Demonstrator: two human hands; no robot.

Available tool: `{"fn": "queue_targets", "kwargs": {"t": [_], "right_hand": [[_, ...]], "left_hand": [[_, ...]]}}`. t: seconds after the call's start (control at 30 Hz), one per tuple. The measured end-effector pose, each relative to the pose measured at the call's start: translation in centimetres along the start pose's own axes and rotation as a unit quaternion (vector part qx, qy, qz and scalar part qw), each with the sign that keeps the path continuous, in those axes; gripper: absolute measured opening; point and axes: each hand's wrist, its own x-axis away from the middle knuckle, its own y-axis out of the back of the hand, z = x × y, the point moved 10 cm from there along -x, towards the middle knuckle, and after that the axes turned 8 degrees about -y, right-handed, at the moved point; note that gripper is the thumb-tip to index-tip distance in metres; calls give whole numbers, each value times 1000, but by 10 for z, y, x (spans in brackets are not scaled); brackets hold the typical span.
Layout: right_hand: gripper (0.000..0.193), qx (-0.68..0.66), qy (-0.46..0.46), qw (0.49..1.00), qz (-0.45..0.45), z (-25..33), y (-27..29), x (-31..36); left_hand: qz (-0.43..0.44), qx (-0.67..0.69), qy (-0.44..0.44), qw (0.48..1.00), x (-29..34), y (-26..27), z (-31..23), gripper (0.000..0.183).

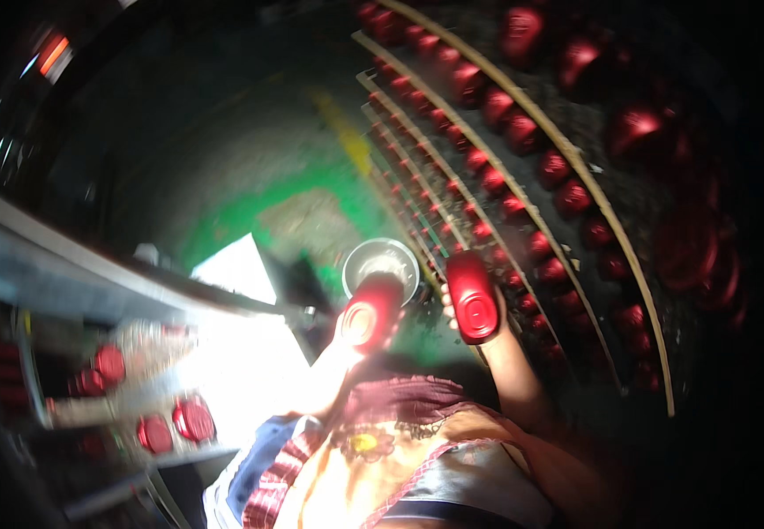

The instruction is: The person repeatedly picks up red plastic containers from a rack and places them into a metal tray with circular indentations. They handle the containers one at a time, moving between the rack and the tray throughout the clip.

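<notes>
My left hand (344,342) is wrapped round a glossy red bottle-shaped container (377,304), its pale, glare-lit ringed base tilted toward me. In my right hand (498,328) is a second red bottle-shaped container (470,286), also with its ringed end toward me. The fingers of that hand curl round its left side. Both containers are held apart, side by side in front of my body. Just beyond the left one stands a round bucket (382,242) with something pale inside that I cannot make out.
To the right, a rack with several pale-edged shelves (607,207) carries rows of red glossy pieces (554,167). On my left, strong light falls on a work surface (241,388) near several red pieces (193,419). A white panel (239,269) stands ahead of it. The floor has green patches (241,207).
</notes>
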Motion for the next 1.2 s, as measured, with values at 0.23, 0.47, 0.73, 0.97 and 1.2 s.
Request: {"fn": "queue_targets", "kwargs": {"t": [0.23, 0.47, 0.73, 0.97, 1.2], "right_hand": [[62, 107, -65, 986, -112, -58, 42, 37], [50, 217, -148, 941, -212, -140, 54, 36], [58, 270, -296, 906, -134, -260, 11, 1], [49, 366, -230, 883, -184, -327, 0, -60], [72, 502, -11, 828, -251, -367, -85, -96]], "left_hand": [[-107, -226, -249, 936, 148, 37, 33, 46], [-191, 9, -336, 922, 300, 29, 61, 51], [-385, -314, -564, 660, 568, -37, -72, 55], [-499, -482, -623, 361, 742, -85, -306, 46], [-595, -637, -460, 171, 693, 38, -555, 56]]}}
